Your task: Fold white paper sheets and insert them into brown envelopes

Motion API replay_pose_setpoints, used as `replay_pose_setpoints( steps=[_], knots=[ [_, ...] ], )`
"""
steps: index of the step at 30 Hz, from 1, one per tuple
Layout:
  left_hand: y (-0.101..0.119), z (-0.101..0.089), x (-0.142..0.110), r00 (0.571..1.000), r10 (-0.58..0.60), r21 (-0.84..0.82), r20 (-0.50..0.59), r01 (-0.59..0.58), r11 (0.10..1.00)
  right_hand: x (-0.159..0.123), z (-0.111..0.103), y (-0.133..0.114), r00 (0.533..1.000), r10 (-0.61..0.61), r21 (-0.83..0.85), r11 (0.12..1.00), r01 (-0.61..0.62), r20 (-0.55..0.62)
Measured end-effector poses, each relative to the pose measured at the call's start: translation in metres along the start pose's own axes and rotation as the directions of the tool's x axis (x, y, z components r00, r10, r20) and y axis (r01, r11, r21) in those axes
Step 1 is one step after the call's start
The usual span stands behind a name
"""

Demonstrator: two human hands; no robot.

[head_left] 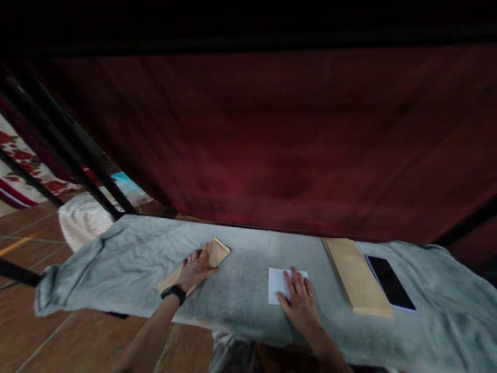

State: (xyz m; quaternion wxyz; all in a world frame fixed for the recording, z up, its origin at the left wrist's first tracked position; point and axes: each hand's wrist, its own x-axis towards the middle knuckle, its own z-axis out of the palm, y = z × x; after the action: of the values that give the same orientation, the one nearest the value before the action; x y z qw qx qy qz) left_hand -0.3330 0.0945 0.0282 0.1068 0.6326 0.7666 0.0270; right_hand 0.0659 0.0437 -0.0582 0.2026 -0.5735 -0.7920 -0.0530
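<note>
My left hand [196,268] lies with fingers spread across a brown paper envelope [219,250], which rests at a slant on the grey cloth. A dark band circles that wrist. My right hand [301,300] is flat, its fingers over the right part of a white sheet of paper [276,285]. Further right sits a stack of brown envelopes [359,277], apart from both hands. The undersides of both palms are hidden.
Grey cloth [248,254] covers the long narrow surface. A phone [390,282] with a dark screen lies right of the stack. Behind hangs a dark red curtain [272,155]. Black bars [93,166] stand at the left, above a tiled floor [50,342].
</note>
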Motion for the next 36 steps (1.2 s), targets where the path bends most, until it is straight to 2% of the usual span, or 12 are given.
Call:
replay_pose_setpoints(
  steps=[5, 7, 11, 17, 21, 23, 26, 29, 33, 36],
  knots=[
    [0.011, 0.003, -0.015, 0.993, 0.035, -0.009, 0.112, -0.035, 0.999, 0.001, -0.002, -0.001, 0.995, 0.052, -0.004, 0.999, -0.052, 0.080],
    [0.013, 0.004, -0.017, 0.991, 0.038, -0.005, 0.125, -0.037, 0.999, 0.002, -0.003, 0.000, 0.993, 0.064, -0.003, 0.998, -0.064, 0.104],
    [0.015, 0.000, -0.015, 0.995, 0.013, -0.009, 0.100, -0.012, 1.000, 0.003, -0.004, 0.001, 0.992, 0.060, 0.006, 0.998, -0.061, 0.115],
    [0.020, -0.017, -0.019, 0.997, 0.030, -0.014, 0.071, -0.029, 0.999, 0.002, 0.000, 0.004, 0.997, 0.030, 0.037, 0.999, -0.032, 0.064],
    [0.041, -0.021, -0.039, 0.998, 0.063, -0.037, 0.006, -0.063, 0.997, 0.003, 0.003, 0.007, 0.999, 0.035, 0.107, 0.994, -0.039, 0.035],
    [0.060, -0.017, -0.053, 0.989, 0.146, -0.047, -0.035, -0.148, 0.988, 0.006, 0.000, 0.008, 0.998, 0.061, 0.184, 0.981, -0.065, 0.026],
    [0.092, -0.007, -0.071, 0.951, 0.289, -0.028, -0.108, -0.293, 0.956, 0.012, -0.015, 0.006, 0.987, 0.163, 0.371, 0.917, -0.146, -0.015],
    [0.121, 0.004, -0.084, 0.899, 0.402, 0.000, -0.172, -0.408, 0.913, 0.021, -0.041, -0.006, 0.966, 0.249, 0.601, 0.784, -0.157, -0.073],
    [0.148, 0.015, -0.093, 0.856, 0.477, 0.047, -0.200, -0.478, 0.877, 0.032, -0.068, -0.034, 0.986, 0.159, 0.802, 0.595, -0.050, -0.056],
    [0.158, 0.020, -0.096, 0.826, 0.522, 0.092, -0.211, -0.515, 0.852, 0.040, -0.067, -0.049, 0.982, 0.185, 0.838, 0.530, -0.132, 0.038]
  ],
)
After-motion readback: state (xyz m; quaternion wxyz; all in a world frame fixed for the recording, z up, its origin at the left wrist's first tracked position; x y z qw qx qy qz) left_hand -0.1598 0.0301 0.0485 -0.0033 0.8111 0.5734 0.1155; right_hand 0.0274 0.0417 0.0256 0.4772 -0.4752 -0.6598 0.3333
